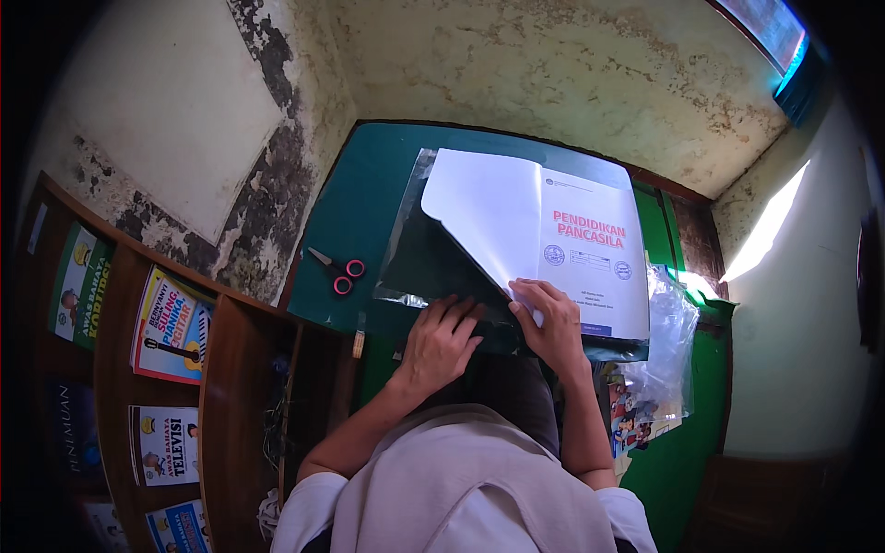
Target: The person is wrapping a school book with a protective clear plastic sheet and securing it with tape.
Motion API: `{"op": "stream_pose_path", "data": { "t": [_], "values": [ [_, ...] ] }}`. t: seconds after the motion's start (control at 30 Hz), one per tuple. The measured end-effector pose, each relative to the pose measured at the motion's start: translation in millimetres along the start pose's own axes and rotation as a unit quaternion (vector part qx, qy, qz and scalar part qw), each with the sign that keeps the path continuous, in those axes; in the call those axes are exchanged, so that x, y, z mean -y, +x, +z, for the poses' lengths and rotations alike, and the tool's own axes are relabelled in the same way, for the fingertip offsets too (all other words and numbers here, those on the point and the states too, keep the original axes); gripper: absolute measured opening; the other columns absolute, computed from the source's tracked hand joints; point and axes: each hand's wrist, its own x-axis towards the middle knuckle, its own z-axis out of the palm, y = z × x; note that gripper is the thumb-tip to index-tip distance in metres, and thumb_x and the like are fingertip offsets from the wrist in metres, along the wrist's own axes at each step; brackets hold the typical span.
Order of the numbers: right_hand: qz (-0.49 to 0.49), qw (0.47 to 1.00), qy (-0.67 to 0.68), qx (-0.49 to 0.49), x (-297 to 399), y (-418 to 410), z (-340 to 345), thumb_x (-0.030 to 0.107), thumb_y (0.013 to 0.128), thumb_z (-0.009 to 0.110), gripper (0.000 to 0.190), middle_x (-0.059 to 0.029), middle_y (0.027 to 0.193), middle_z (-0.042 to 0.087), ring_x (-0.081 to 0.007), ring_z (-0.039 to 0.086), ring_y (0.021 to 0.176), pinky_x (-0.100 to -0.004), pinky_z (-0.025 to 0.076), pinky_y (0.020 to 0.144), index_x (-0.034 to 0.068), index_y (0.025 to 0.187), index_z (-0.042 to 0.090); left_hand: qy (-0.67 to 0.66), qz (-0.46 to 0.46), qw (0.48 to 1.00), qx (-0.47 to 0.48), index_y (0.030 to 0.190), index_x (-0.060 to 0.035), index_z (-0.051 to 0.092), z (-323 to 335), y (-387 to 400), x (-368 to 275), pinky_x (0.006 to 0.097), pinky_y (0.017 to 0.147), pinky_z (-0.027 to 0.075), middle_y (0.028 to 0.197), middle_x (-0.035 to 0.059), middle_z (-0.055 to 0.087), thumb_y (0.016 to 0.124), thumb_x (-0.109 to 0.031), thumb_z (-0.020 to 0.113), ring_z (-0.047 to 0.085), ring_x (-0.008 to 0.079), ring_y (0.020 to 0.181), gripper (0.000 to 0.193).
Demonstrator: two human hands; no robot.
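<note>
An open book [594, 228] lies on a clear plastic sheet [401, 269], with a printed, stamped page facing up on its right side. Its white cover [484, 200] is lifted and bent at the lower corner. My right hand [550, 318] grips the cover's lower edge near the spine, fingers over the white inner face. Palm down, my left hand [442, 339] touches the sheet's near edge with its fingers slightly spread, holding nothing. Scissors with red-and-black handles [339, 271] lie to the left of the sheet, blades slightly apart.
Everything rests on a green table [332, 207] against a stained wall [525, 69]. Crumpled clear plastic [667, 332] lies over illustrated printed matter [629, 415] at the right. A wooden rack [228, 387] with several books stands at the left. A small tape roll [358, 343] sits by the table's near edge.
</note>
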Motion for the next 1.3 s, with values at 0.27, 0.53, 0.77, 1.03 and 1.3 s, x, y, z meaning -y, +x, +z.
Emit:
{"op": "stream_pose_path", "data": {
  "t": [0.27, 0.53, 0.77, 1.03, 1.3],
  "values": [
    [-0.016, 0.995, -0.102, 0.012, 13, -4, 6, 0.009, 0.078, 0.066, 0.027, -0.0122, 0.112, 0.061, -0.0280, 0.060, 0.094, -0.0359, 0.043, 0.080, 0.006, 0.105, 0.066, -0.014, 0.011, 0.999, -0.033, 0.108, -0.0051, 0.063, 5, -10, 4, 0.0333, 0.079, 0.043, 0.097, 0.0065, 0.058, 0.075, -0.005, 0.065, 0.052, 0.0217, 0.085, 0.033],
    [-0.070, 0.967, -0.245, -0.006, 20, -14, 25, 0.008, 0.079, 0.064, 0.025, -0.0126, 0.115, 0.055, -0.0294, 0.054, 0.103, -0.0414, 0.039, 0.087, 0.005, 0.104, 0.064, -0.050, 0.010, 0.997, -0.052, 0.101, -0.0066, 0.066, 4, -14, 7, 0.0321, 0.079, 0.042, 0.095, 0.0052, 0.058, 0.072, 0.000, 0.064, 0.052, 0.0207, 0.083, 0.029],
    [-0.091, 0.990, -0.105, 0.010, 27, -26, 17, 0.001, 0.079, 0.062, 0.022, -0.0105, 0.103, 0.052, -0.0279, 0.052, 0.100, -0.0478, 0.036, 0.099, 0.004, 0.100, 0.062, 0.019, -0.041, 0.998, -0.054, 0.094, -0.0063, 0.064, -34, -6, 30, 0.0318, 0.079, 0.041, 0.094, 0.0046, 0.059, 0.071, 0.001, 0.062, 0.053, 0.0212, 0.083, 0.024],
    [-0.073, 0.995, -0.061, 0.009, 18, -29, 22, -0.003, 0.079, 0.060, 0.020, -0.0102, 0.095, 0.052, -0.0274, 0.052, 0.091, -0.0512, 0.033, 0.106, 0.003, 0.098, 0.061, 0.041, -0.050, 0.998, -0.018, 0.084, -0.0075, 0.061, -47, -14, 74, 0.0331, 0.080, 0.040, 0.091, 0.0048, 0.057, 0.072, -0.003, 0.065, 0.050, 0.0226, 0.083, 0.014],
    [-0.037, 0.991, -0.126, 0.000, 22, -23, 28, -0.004, 0.079, 0.059, 0.015, -0.0129, 0.087, 0.053, -0.0292, 0.053, 0.082, -0.0509, 0.038, 0.102, -0.002, 0.093, 0.057, 0.067, -0.029, 0.997, -0.025, 0.083, -0.0088, 0.060, -39, -8, 93, 0.0362, 0.082, 0.038, 0.083, 0.0056, 0.052, 0.073, -0.009, 0.068, 0.046, 0.0226, 0.081, 0.013]
  ]
}}
